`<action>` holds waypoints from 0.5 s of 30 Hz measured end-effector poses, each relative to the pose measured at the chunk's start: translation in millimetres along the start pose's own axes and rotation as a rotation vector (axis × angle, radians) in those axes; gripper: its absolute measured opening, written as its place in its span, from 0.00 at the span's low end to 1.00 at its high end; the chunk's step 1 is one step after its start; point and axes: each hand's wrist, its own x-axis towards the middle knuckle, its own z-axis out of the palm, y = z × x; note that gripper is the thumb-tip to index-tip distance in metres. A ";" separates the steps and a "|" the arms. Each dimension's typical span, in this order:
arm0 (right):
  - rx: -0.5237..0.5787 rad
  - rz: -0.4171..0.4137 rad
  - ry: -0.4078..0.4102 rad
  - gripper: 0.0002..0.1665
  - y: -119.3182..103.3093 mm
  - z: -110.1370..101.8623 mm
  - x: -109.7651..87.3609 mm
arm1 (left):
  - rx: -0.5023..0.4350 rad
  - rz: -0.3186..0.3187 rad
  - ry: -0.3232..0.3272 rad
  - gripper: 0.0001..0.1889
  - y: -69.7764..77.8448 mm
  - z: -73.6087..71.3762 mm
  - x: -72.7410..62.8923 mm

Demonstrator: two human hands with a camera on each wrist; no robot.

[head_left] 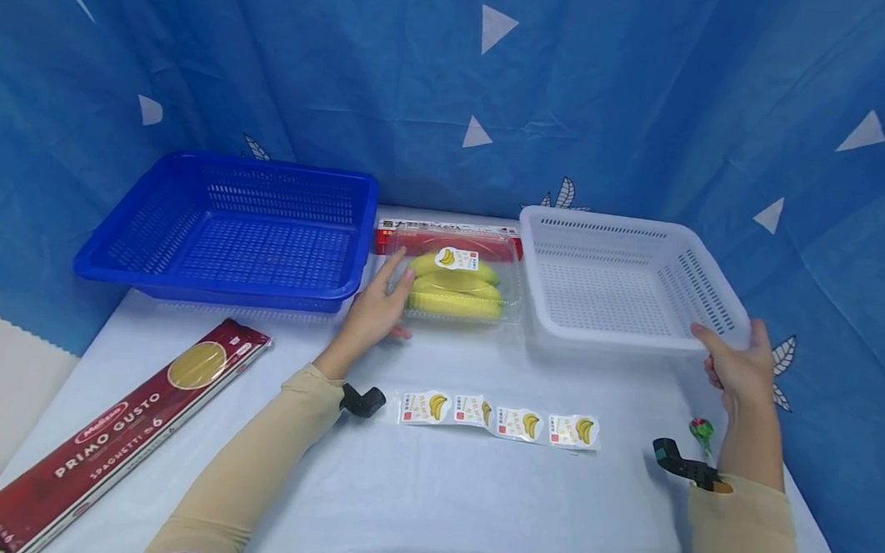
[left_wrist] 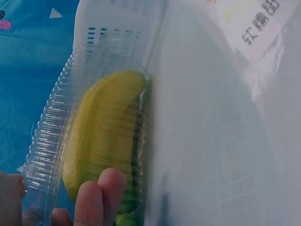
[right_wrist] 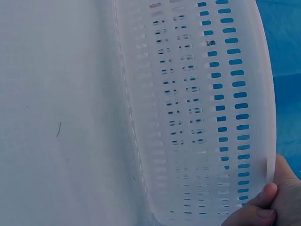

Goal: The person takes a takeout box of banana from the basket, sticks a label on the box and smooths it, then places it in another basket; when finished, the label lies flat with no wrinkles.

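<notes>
My left hand (head_left: 379, 305) is at the left end of a clear plastic box of bananas (head_left: 456, 298), gripping its corner. The box has a ribbed edge and a banana sticker (head_left: 457, 259) on its lid. In the left wrist view, fingertips (left_wrist: 113, 183) overlap the yellow bananas (left_wrist: 106, 127). At the right, my right hand (head_left: 742, 359) holds the near right corner of a white perforated basket (head_left: 630, 338), thumb over the rim. The right wrist view shows the basket's slotted wall (right_wrist: 207, 117) with that hand (right_wrist: 268, 207) at its corner.
A blue basket (head_left: 261, 294) stands at the back left. A red spaghetti packet (head_left: 122, 435) lies diagonally at the left. A strip of banana stickers (head_left: 498, 420) lies in front, a small green-and-red wrapped thing (head_left: 701, 429) at the right. Behind the banana box is a red box (head_left: 451, 228).
</notes>
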 end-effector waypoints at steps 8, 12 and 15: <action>-0.027 -0.018 0.010 0.74 0.3 1.2 -2.6 | -0.179 0.031 -0.015 0.31 -1.3 2.2 0.6; -0.037 -0.025 0.009 0.74 0.4 0.9 -2.1 | -0.241 0.041 -0.003 0.32 2.5 3.7 -2.9; -0.050 -0.022 0.008 0.73 0.8 0.7 -1.0 | -0.264 0.036 0.010 0.31 4.9 3.8 -5.7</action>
